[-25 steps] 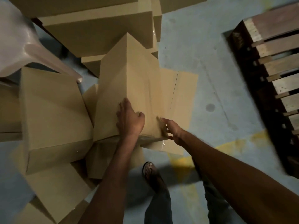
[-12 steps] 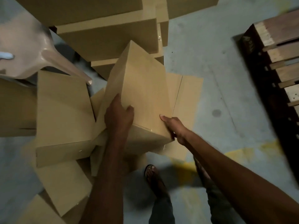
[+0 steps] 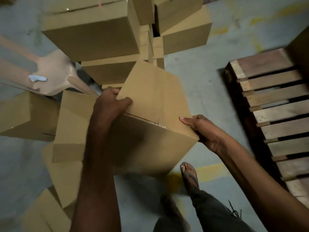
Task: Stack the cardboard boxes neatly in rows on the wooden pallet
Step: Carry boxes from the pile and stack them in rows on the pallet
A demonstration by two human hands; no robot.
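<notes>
I hold a taped brown cardboard box in front of me, lifted off the pile and tilted. My left hand grips its left upper corner, thumb on the top face. At the near right corner my right hand clasps the box, thumb on top and fingers underneath. The wooden pallet lies on the floor to the right with bare slats, apart from the box.
Several more cardboard boxes are piled at the back and left, some tipped over on the floor. A pinkish plastic chair stands at the left. Grey concrete floor separates pile and pallet. My sandalled foot stands below the box.
The box has come up off the pile and toward me. My left hand moved from its near face to its upper left corner; my right hand stayed at the near right corner.
</notes>
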